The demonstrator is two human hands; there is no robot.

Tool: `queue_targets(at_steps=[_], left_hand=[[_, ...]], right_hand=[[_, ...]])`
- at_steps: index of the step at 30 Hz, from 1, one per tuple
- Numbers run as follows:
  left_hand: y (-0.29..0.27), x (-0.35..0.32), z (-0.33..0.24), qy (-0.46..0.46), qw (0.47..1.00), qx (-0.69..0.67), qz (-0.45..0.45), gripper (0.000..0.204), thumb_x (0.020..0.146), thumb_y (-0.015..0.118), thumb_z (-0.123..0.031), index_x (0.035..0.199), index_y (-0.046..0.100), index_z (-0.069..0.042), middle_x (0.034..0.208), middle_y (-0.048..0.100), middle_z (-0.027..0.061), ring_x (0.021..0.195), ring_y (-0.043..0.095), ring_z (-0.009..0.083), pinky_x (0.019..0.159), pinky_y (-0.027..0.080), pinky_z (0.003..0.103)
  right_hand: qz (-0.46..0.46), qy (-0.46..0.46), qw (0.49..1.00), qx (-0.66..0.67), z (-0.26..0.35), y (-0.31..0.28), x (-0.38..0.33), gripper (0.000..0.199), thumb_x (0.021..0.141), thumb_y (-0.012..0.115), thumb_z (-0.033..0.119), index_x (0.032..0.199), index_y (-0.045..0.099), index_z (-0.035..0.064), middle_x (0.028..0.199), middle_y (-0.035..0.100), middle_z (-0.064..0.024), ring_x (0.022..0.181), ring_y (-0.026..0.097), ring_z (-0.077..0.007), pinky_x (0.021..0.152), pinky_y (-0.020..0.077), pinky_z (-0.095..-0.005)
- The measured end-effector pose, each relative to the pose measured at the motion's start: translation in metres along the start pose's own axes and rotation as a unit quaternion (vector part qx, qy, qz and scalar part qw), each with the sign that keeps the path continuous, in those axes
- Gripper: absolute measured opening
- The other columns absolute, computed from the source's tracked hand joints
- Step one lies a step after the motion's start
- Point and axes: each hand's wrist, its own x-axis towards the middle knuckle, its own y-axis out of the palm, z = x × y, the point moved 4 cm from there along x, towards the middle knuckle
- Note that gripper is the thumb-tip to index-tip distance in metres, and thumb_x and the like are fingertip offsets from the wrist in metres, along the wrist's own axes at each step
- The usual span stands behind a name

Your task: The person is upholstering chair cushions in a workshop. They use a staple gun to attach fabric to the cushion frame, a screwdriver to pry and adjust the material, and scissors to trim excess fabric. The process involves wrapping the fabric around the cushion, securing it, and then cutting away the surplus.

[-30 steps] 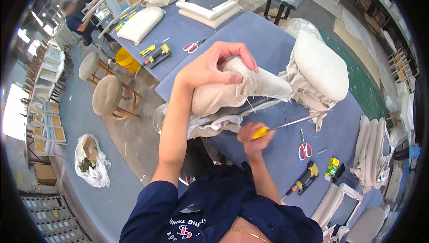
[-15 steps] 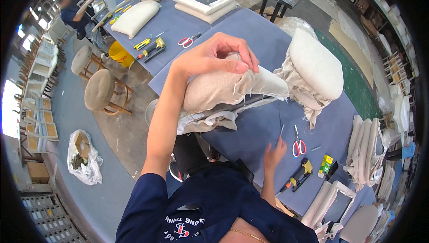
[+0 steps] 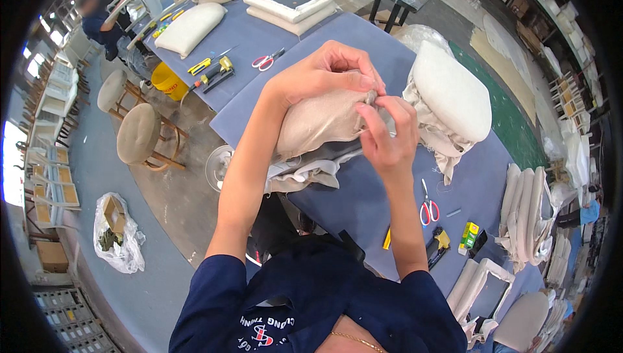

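A beige fabric-covered seat cushion stands on edge on the blue-grey table. My left hand lies over its top and pinches the loose fabric at its right end. My right hand comes up from below and grips the same fabric fold, fingers closed on it. White lining hangs from under the cushion toward me. A second, white cushion with frayed cloth stands just right of my hands.
Red-handled scissors, a yellow-handled tool, a black and yellow stapler and a green box lie at the right. Further scissors and tools lie on the far table. Two round stools stand left, near a person.
My right hand has put down the yellow-handled tool, reached to the table at the right, then come up to the cushion and taken hold of its fabric. My left hand stayed on top.
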Motion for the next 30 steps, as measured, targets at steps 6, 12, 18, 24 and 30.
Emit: queue_targets(at_steps=[6, 12, 18, 24, 30], left_hand=[[0.006, 0.012, 0.004, 0.006, 1.000, 0.025, 0.006, 0.014, 0.094, 0.071, -0.013, 0.096, 0.074, 0.001, 0.101, 0.076, 0.0084, 0.094, 0.067, 0.0121, 0.088, 0.051, 0.029], [-0.018, 0.015, 0.006, -0.005, 1.000, 0.000, -0.015, 0.015, 0.094, 0.072, -0.015, 0.096, 0.074, 0.000, 0.101, 0.076, 0.0087, 0.095, 0.068, 0.0126, 0.089, 0.051, 0.029], [-0.060, 0.026, 0.014, -0.011, 1.000, -0.024, -0.009, 0.015, 0.094, 0.074, -0.016, 0.096, 0.074, -0.001, 0.104, 0.076, 0.0109, 0.099, 0.070, 0.0161, 0.093, 0.052, 0.031], [-0.110, 0.036, 0.030, -0.046, 0.997, -0.050, -0.031, 0.018, 0.092, 0.075, -0.020, 0.092, 0.071, -0.002, 0.102, 0.074, 0.0147, 0.106, 0.068, 0.0237, 0.102, 0.050, 0.039], [-0.141, 0.045, 0.043, -0.064, 0.996, -0.056, -0.040, 0.021, 0.090, 0.078, -0.022, 0.092, 0.070, -0.003, 0.102, 0.074, 0.0143, 0.104, 0.067, 0.0244, 0.102, 0.049, 0.040]], right_hand=[[-0.063, 0.122, 0.988, 0.072, -0.014, -0.001, 0.001, 0.012, 0.088, 0.077, 0.009, 0.094, 0.068, 0.0048, 0.088, 0.063, -0.0095, 0.081, 0.063, -0.0266, 0.068, 0.0525, -0.0391], [0.039, 0.197, 0.969, 0.143, -0.035, 0.026, 0.013, 0.025, 0.097, 0.069, 0.018, 0.081, 0.059, 0.0020, 0.076, 0.050, -0.0081, 0.071, 0.051, -0.0256, 0.062, 0.0415, -0.0390], [-0.009, 0.295, 0.901, 0.317, -0.053, 0.071, 0.014, 0.033, 0.101, 0.063, 0.024, 0.077, 0.057, 0.0014, 0.075, 0.042, -0.0054, 0.074, 0.040, -0.0213, 0.067, 0.0336, -0.0334], [-0.034, 0.304, 0.882, 0.359, -0.082, 0.125, 0.016, 0.037, 0.102, 0.061, 0.025, 0.074, 0.054, 0.0009, 0.074, 0.040, -0.0045, 0.075, 0.037, -0.0200, 0.067, 0.0314, -0.0327], [-0.010, 0.303, 0.862, 0.405, -0.104, 0.151, 0.016, 0.039, 0.100, 0.061, 0.023, 0.070, 0.051, 0.0004, 0.072, 0.040, -0.0053, 0.073, 0.037, -0.0209, 0.067, 0.0316, -0.0339]])
